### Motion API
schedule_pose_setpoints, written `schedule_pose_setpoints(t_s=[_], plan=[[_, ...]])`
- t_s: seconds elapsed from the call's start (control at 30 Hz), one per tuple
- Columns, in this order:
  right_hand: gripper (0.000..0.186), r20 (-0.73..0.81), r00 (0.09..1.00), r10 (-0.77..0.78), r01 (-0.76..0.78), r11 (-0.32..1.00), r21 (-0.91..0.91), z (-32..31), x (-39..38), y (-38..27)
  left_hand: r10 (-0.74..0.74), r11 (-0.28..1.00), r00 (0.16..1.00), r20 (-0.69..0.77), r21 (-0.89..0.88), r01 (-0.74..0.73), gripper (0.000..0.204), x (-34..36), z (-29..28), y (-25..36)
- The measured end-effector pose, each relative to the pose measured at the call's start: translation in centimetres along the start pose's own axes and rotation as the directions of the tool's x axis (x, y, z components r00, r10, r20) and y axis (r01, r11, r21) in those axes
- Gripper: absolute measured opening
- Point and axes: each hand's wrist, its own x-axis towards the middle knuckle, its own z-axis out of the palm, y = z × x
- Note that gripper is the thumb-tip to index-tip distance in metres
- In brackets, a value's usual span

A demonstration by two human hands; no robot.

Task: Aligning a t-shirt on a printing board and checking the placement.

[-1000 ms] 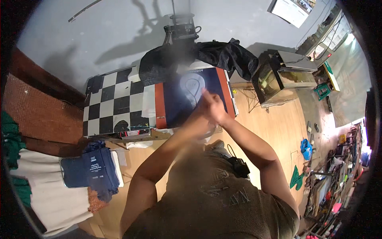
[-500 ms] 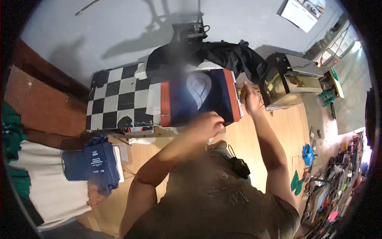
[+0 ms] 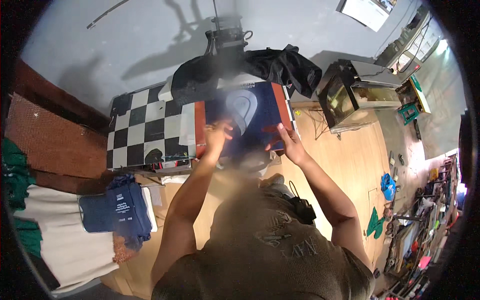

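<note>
A dark blue cloth panel (image 3: pixel 265 110) with orange side bands lies flat in front of me, a pale drop-shaped print (image 3: pixel 241 107) near its far middle. My left hand (image 3: pixel 216 139) is over its left part near the orange band, fingers apart and slightly bent. Over the near right part is my right hand (image 3: pixel 291 144), thumb and fingers spread. Neither hand visibly holds anything; whether the fingertips touch the cloth I cannot tell. A blurred smear hides part of the cloth's near edge.
A black-and-white checkered table (image 3: pixel 145 125) extends left of the panel. Black fabric (image 3: pixel 285 67) drapes behind it, near a dark metal clamp-like frame (image 3: pixel 227 37). A glass tank (image 3: pixel 345 95) stands at right. Folded navy garments (image 3: pixel 117 205) lie at left; a crowded rack (image 3: pixel 425 220) is at right.
My left hand has moved left from the cloth's near edge to its left part. My right hand has come in from beyond the right edge to over the cloth, its fingers now spread.
</note>
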Motion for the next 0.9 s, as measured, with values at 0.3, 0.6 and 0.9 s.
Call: schedule_pose_setpoints(t_s=[0.3,0.6,0.9], plan=[[0.036,-0.057,0.968,-0.245,0.227,0.947,-0.226,-0.1,1.0,2.1,-0.075,0.966,0.936,0.344,-0.208,0.154,0.034,-3.7,4.1,1.2],[0.031,0.612,0.729,-0.306,0.684,0.363,-0.633,2.8,1.8,6.2,-0.365,0.92,0.697,0.617,0.125,0.371,0.064,-5.7,7.7,3.0],[0.069,0.711,0.703,-0.021,0.611,0.53,-0.589,0.7,1.3,3.1,0.218,0.727,0.699,0.681,0.365,-0.582,0.054,-4.6,7.7,4.9]])
